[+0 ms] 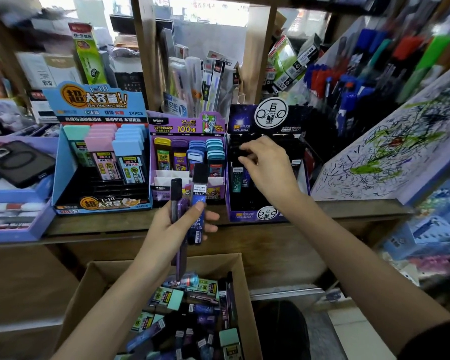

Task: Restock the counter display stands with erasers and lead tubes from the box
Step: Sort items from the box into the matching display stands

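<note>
My left hand grips several dark lead tubes upright above the cardboard box, which holds loose lead tubes and mint-capped erasers. My right hand reaches into the dark purple display stand on the counter and pinches a black lead tube at its top row. Two more stands sit to the left: a purple Ultraman stand and a blue stand with pastel-capped tubes.
A wooden counter carries the stands. A phone lies on a purple tray at the left. Pens in holders and a scribbled test board stand at the right. Shelves of packaged stock rise behind.
</note>
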Motion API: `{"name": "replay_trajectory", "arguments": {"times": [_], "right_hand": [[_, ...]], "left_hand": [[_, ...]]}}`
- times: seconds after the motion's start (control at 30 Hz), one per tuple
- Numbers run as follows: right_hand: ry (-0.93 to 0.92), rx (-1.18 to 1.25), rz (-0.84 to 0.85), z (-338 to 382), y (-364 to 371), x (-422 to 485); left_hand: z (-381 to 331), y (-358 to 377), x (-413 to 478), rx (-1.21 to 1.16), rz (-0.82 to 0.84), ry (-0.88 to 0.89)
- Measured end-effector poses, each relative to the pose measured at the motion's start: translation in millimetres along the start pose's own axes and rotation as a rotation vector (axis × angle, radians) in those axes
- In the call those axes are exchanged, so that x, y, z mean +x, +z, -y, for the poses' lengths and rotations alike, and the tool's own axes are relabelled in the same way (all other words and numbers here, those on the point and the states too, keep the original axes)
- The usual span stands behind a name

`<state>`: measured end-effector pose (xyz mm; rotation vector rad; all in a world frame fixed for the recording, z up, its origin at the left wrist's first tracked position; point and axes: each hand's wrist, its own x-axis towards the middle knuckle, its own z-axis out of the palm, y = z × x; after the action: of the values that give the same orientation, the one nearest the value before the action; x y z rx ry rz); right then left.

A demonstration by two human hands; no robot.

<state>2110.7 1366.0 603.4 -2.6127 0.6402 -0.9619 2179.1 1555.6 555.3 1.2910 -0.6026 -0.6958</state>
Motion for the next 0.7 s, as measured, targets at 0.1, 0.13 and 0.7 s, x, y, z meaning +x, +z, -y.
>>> {"name": "replay_trajectory", "arguments": {"times": [0.1,0.13,0.7], "right_hand": [[-0.01,0.112,-0.074,10.0,-10.7,-10.7],[0.044,0.267,-0.023,15.7,-13.8,-15.1],[0.264,0.632,-0.033,-27.5,-41.3,2.8]], "left_hand": [[-2.1,6.4,0.5,-0.002,0.024,0.008],[-2.4,8.7,0.9,-0.004,0.035,0.009],[3.3,0.2,8.7,0.055,0.066,-0.016]]}}
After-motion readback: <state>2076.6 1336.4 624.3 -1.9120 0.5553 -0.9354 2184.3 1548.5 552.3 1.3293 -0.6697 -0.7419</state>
